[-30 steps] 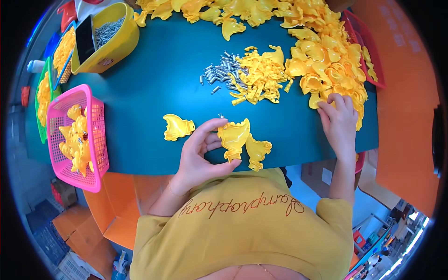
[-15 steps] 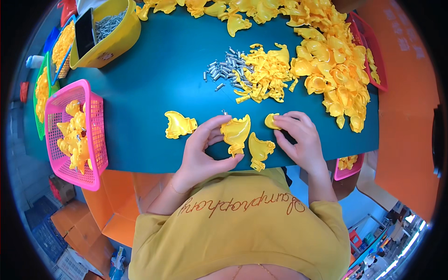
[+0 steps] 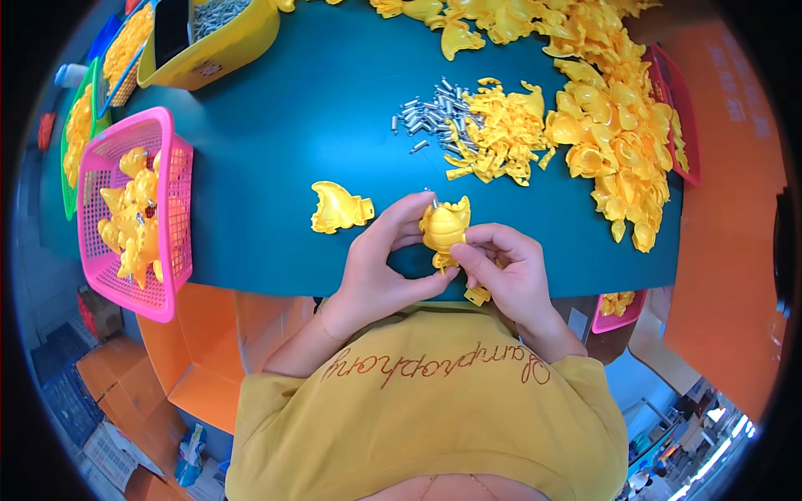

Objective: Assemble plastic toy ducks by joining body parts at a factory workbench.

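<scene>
A teal table (image 3: 267, 125) fills the view. A large pile of yellow shells (image 3: 618, 159) covers its far right; nearer the middle, a heap of silver pins (image 3: 430, 113) touches a heap of small yellow parts (image 3: 510, 138). At left stand a pink basket (image 3: 177, 209) of yellow figures and a yellow tub (image 3: 242, 50) of metal pieces. A loose shell (image 3: 338, 209) lies left of the hands. In front of the person's chest, both hands hold a ribbed yellow piece (image 3: 445, 225): the left hand's (image 3: 388, 259) grip spans it, fingers above and thumb below; the right hand's (image 3: 514, 267) grip pinches its right side. Half a second ago the hands were apart; now they meet, and the right hand mostly hides a lower shell (image 3: 477, 296).
</scene>
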Motion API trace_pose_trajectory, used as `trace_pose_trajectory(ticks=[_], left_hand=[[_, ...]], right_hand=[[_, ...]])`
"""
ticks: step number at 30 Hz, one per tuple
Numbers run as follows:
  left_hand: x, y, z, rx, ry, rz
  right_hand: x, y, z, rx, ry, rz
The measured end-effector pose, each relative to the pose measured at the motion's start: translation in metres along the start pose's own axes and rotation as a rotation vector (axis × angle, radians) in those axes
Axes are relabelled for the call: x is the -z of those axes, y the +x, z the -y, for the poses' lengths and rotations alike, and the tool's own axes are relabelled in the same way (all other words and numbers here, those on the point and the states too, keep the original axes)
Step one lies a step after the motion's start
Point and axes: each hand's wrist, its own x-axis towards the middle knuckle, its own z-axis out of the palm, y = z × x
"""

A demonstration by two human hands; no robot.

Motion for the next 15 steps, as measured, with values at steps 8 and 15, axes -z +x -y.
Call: trace_pose_trajectory(ticks=[8, 15], left_hand=[[0.000, -0.002, 0.003, -0.001, -0.047, -0.019], [0.000, -0.002, 0.008, 0.006, 0.048, -0.006]], right_hand=[[0.004, 0.003, -0.001, 0.076, -0.172, 0.001], [0.000, 0.003, 0.014, 0.084, -0.417, 0.028]])
